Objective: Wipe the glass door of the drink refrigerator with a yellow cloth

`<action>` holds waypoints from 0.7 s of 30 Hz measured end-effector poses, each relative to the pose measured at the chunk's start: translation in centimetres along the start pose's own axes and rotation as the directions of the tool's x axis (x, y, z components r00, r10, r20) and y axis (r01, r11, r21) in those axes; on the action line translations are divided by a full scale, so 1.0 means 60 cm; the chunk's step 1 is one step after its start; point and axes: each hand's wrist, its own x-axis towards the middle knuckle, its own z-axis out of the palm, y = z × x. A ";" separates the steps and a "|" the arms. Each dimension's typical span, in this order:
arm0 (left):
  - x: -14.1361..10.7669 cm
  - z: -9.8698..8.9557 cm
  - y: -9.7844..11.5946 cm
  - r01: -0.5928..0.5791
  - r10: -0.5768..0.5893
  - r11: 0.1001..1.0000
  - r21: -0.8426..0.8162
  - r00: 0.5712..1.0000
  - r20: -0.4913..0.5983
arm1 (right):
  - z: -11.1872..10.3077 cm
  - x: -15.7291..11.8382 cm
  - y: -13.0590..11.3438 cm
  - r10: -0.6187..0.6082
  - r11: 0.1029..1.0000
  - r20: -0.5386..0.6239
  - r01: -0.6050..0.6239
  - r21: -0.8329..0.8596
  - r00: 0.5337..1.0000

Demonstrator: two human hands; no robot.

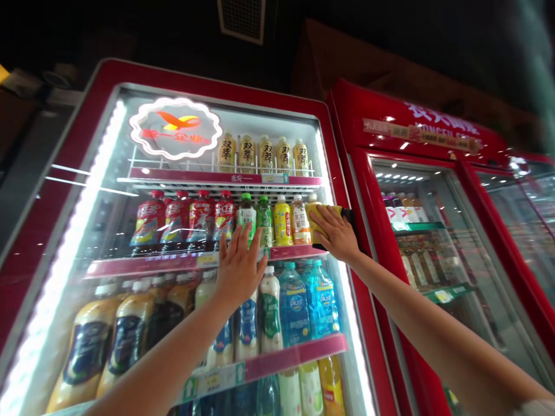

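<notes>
Right hand (pixel 337 236), grip flat, presses a yellow cloth (pixel 313 229) on glass (pixel 106 225); left hand (pixel 240 267) spreads wide.

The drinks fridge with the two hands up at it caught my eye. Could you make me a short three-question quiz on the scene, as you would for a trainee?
1. Which hand has the yellow cloth under it?
2. Multiple choice: what is the left hand holding?
a) a bottle
b) a spray can
c) nothing
3. Count: how many bottles show on the top shelf of the nearer fridge?

Key:
1. The right hand, spread flat over the cloth.
2. c; its fingers are spread and nothing is in them.
3. Five, in a row.
</notes>
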 end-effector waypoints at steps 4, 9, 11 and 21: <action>-0.001 -0.010 -0.022 0.029 -0.029 0.999 0.020 0.999 0.017 | 0.012 0.088 -0.067 0.204 0.979 -0.086 -0.203 0.010 0.975; -0.005 -0.016 -0.026 0.048 -0.049 0.999 0.016 0.997 0.057 | 0.014 0.076 -0.152 -0.037 0.999 -0.021 0.038 0.017 0.999; -0.012 -0.024 -0.029 0.061 -0.063 0.998 0.025 0.995 0.071 | 0.008 0.035 -0.149 -0.160 0.987 0.038 0.160 0.021 0.986; -0.050 -0.072 -0.117 0.115 -0.124 0.987 0.115 0.990 0.074 | 0.019 0.130 -0.203 0.141 0.988 -0.083 -0.136 0.071 0.986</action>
